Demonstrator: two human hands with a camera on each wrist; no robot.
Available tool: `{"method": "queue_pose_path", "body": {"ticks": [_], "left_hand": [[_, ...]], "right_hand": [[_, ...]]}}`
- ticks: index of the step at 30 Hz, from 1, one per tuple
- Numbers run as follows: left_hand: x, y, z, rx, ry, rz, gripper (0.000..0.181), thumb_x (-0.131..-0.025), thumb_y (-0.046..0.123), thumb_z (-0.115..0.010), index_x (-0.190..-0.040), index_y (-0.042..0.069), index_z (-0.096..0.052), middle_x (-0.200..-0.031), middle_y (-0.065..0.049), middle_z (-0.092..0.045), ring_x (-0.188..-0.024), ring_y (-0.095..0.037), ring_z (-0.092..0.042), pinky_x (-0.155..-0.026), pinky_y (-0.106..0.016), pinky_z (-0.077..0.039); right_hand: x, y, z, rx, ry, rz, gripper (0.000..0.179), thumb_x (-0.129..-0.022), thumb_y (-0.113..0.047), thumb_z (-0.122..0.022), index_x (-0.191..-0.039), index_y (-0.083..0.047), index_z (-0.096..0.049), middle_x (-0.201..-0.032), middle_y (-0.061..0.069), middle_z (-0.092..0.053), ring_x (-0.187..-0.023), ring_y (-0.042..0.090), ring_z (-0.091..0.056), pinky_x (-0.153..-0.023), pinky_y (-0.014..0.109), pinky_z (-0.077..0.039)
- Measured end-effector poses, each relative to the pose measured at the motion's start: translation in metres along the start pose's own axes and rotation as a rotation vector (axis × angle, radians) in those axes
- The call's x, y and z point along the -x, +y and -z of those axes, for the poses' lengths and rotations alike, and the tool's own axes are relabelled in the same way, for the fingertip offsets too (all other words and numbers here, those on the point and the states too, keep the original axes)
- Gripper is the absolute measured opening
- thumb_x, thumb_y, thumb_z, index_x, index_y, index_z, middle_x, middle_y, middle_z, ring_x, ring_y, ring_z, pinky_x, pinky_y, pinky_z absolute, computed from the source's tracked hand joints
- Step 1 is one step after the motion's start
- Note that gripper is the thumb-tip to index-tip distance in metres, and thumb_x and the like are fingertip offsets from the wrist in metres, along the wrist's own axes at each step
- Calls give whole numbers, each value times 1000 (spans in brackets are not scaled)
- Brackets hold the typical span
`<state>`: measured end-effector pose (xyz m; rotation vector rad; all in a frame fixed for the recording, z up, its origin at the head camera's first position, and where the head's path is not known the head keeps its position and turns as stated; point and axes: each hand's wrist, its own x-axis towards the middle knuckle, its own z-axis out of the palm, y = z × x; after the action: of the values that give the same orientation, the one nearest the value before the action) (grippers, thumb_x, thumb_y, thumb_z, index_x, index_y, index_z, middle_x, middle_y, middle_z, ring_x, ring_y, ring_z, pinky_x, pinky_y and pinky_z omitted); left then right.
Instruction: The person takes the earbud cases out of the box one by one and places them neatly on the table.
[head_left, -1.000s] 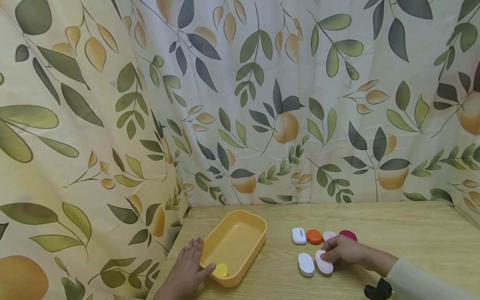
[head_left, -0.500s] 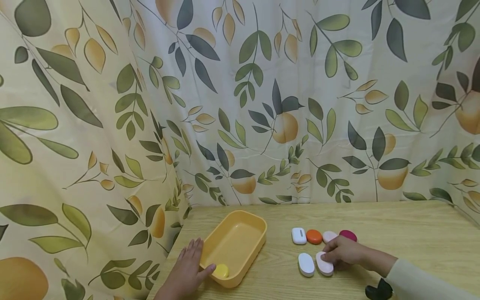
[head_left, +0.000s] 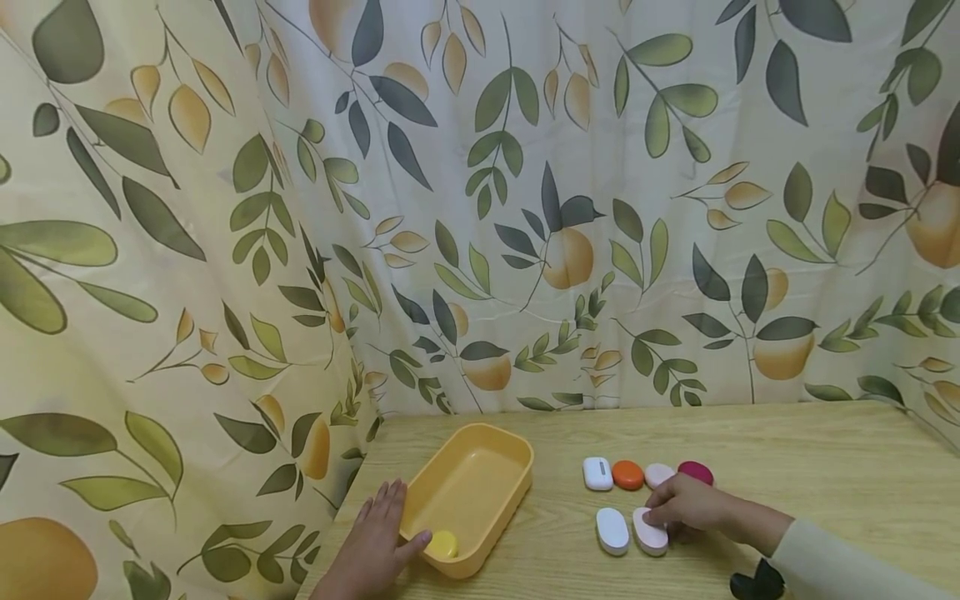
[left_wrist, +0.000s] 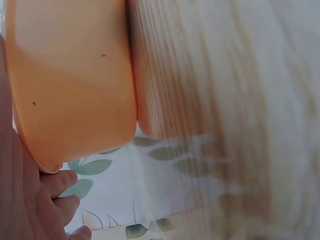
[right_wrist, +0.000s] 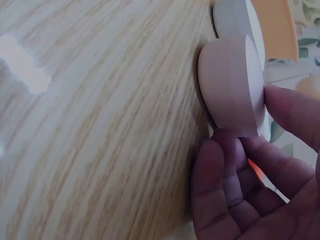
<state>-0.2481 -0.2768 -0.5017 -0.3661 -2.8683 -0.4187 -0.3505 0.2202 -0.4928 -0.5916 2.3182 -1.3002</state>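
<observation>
My right hand (head_left: 693,502) pinches a pale pink oval piece (head_left: 651,537), which sits on the table. In the right wrist view its thumb touches the oval's top face while curled fingertips meet its near end. A white oval piece (head_left: 613,532) lies just left of it. My left hand (head_left: 375,533) rests along the left side of a yellow-orange tray (head_left: 468,483), fingers extended, thumb over the rim. The left wrist view shows those fingertips by the tray's (left_wrist: 75,75) edge. A small yellow round piece (head_left: 444,545) lies inside the tray's near end.
Behind the ovals runs a row: a white rounded case (head_left: 597,473), an orange round piece (head_left: 627,475), a pale pink piece (head_left: 659,475) and a magenta one (head_left: 695,473). A black object (head_left: 757,581) lies near the right sleeve. A leaf-print curtain (head_left: 480,250) hangs behind the table.
The pale pink oval under my right hand has shifted very slightly right and nearer. Both hands otherwise hold their places; the head view has tilted a little.
</observation>
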Motion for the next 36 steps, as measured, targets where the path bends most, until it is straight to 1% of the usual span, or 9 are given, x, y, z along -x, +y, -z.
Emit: {"method": "queue_pose_path", "body": {"ticks": [5,9,13,17,22,25,28,32,36], "left_hand": [[1,1,1,-6,-4,0,87,-96,60,-46,-149,-8,-28,-153,-24,-29,-141,-43,-22,-109,-63,-19],[1,1,0,-12,-5,5,88,-96,62,-45,-150,-7,-28,-153,-23,-29,-142,-42,-21,-109,-62,-19],[1,0,-1,-10,-1,2,88,-96,61,-45,-150,-7,-28,-154,-22,-29,-142,-42,-21,-109,-62,-18],[1,1,0,0,6,0,87,-96,60,-47,-149,-8,-29,-153,-23,-30,-142,-43,-21,-109,-63,-18],[0,0,0,0,-8,12,89,-96,62,-45,-150,-6,-27,-154,-21,-28,-143,-41,-20,-110,-62,-18],[0,-1,-1,3,-14,11,90,-95,64,-43,-151,-6,-27,-154,-21,-28,-143,-41,-19,-110,-62,-18],[-1,-2,-2,5,-18,9,90,-96,64,-43,-151,-5,-26,-154,-22,-27,-143,-41,-19,-110,-62,-18],[-1,-5,-4,7,-17,6,89,-96,62,-44,-151,-6,-26,-154,-23,-27,-142,-41,-20,-110,-62,-18],[-1,-6,-5,6,-13,2,89,-96,63,-43,-151,-5,-26,-154,-22,-28,-142,-41,-20,-109,-62,-18]], "right_hand": [[-3,-1,3,29,-8,4,12,-89,-14,-70,-92,-3,-72,-72,2,-61,-63,15,-55,-53,28,-48],[-5,-4,9,44,-4,16,11,-90,-11,-66,-92,-2,-71,-73,2,-60,-65,16,-53,-54,26,-44],[-7,-10,15,12,15,-32,14,-92,-12,-65,-96,1,-70,-70,3,-59,-64,16,-56,-55,29,-48],[-11,-19,19,1,23,-42,20,-92,-15,-66,-101,3,-68,-73,5,-59,-68,18,-57,-59,33,-52],[-18,-30,18,-5,16,-3,24,-93,-15,-66,-104,6,-66,-81,7,-59,-70,19,-56,-61,34,-52],[-24,-37,14,-22,4,24,25,-93,-14,-65,-107,6,-66,-81,6,-59,-70,18,-56,-60,32,-51],[-32,-45,9,-52,-34,68,25,-95,-13,-63,-107,8,-65,-78,6,-59,-67,15,-53,-58,29,-49],[-43,-58,-1,-86,-73,122,25,-96,-13,-61,-108,9,-64,-79,7,-60,-67,15,-53,-57,27,-48],[-55,-71,-13,-87,-77,157,23,-96,-14,-61,-107,6,-66,-85,9,-61,-74,19,-59,-59,30,-52]]}}
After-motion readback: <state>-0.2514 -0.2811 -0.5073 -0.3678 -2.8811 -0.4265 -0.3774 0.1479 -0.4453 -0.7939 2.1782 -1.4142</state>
